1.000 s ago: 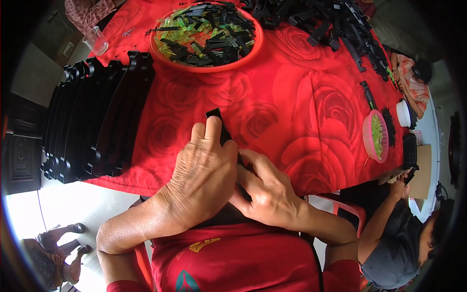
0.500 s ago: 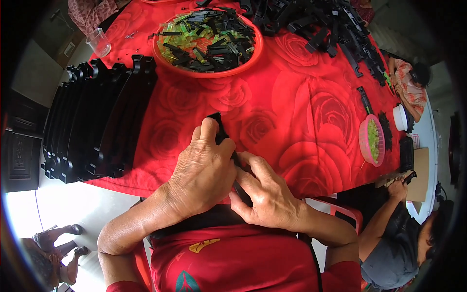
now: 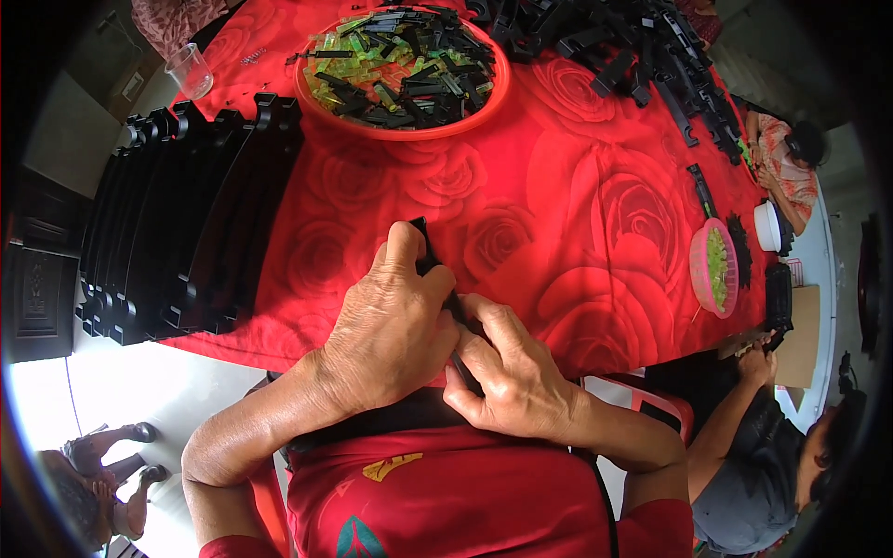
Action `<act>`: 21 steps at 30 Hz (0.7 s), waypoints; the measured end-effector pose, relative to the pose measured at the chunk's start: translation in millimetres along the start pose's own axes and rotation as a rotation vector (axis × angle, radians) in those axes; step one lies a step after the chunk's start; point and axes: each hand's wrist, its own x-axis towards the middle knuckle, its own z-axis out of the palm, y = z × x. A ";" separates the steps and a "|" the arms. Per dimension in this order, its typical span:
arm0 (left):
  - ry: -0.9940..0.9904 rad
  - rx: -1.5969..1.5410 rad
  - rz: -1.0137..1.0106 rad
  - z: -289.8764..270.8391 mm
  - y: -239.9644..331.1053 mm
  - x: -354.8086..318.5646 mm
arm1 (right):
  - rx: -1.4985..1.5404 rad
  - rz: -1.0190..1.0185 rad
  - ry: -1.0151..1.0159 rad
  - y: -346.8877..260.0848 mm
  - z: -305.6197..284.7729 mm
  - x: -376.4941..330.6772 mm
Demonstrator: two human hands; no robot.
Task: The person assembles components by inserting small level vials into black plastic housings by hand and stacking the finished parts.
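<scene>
A long, narrow black plastic part (image 3: 425,251) slants between my hands, just above the near edge of the red table. My left hand (image 3: 391,330) is wrapped round its far stretch, with the fingers curled over the top. Lower down, my right hand (image 3: 521,372) grips the near end between thumb and fingers. Much of the part is hidden under my fingers, so its exact kind cannot be made out. On the left, closest to my left hand, stands a row of long, curved black plastic pieces (image 3: 200,214) packed side by side.
A red basin (image 3: 409,133) of black strips and yellow-green clear pieces stands at the back. Black plastic parts (image 3: 642,56) are heaped at the far right. A pink basket (image 3: 714,270) holds small greenish pieces. There is a clear cup (image 3: 190,74) at far left. Other people sit around.
Both hands keep their grip on the black part and have barely shifted. The view has tilted slightly. At the right, a neighbour's hand has moved a little.
</scene>
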 end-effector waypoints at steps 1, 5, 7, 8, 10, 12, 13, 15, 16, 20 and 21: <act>0.012 0.003 0.012 1.0 -1.0 -0.1 | 0.002 0.000 -0.001 0.0 0.1 0.3; 0.031 0.007 0.039 1.9 -2.7 -0.5 | -0.018 -0.006 -0.011 0.4 0.4 -0.3; 0.022 0.007 0.040 1.6 -2.6 -1.4 | -0.025 -0.003 -0.021 -0.1 0.7 -1.1; 0.016 0.008 0.040 1.2 -2.6 -1.5 | -0.028 -0.006 -0.022 -0.5 0.8 -1.0; 0.015 0.006 0.037 0.8 -2.7 -1.6 | -0.032 -0.011 -0.023 -1.1 1.1 -1.1; 0.015 0.005 0.036 -0.5 -3.2 -1.8 | -0.034 -0.008 -0.004 -1.8 1.2 -0.5; -0.003 0.004 0.041 -1.2 -3.8 -2.7 | -0.036 -0.011 -0.004 -2.4 0.9 -0.2; -0.019 -0.001 0.043 -2.7 -5.5 -3.1 | -0.003 -0.005 -0.017 -1.7 0.2 -0.7; -0.033 -0.015 0.069 -6.6 -6.3 -2.3 | -0.003 -0.006 -0.020 -1.1 -1.9 0.1; -0.118 -0.013 0.129 -29.0 -5.6 -4.7 | 0.077 0.037 -0.034 5.3 -22.0 2.1; -0.123 -0.017 0.125 -34.4 -4.3 -6.2 | 0.113 0.045 -0.034 7.4 -28.8 2.4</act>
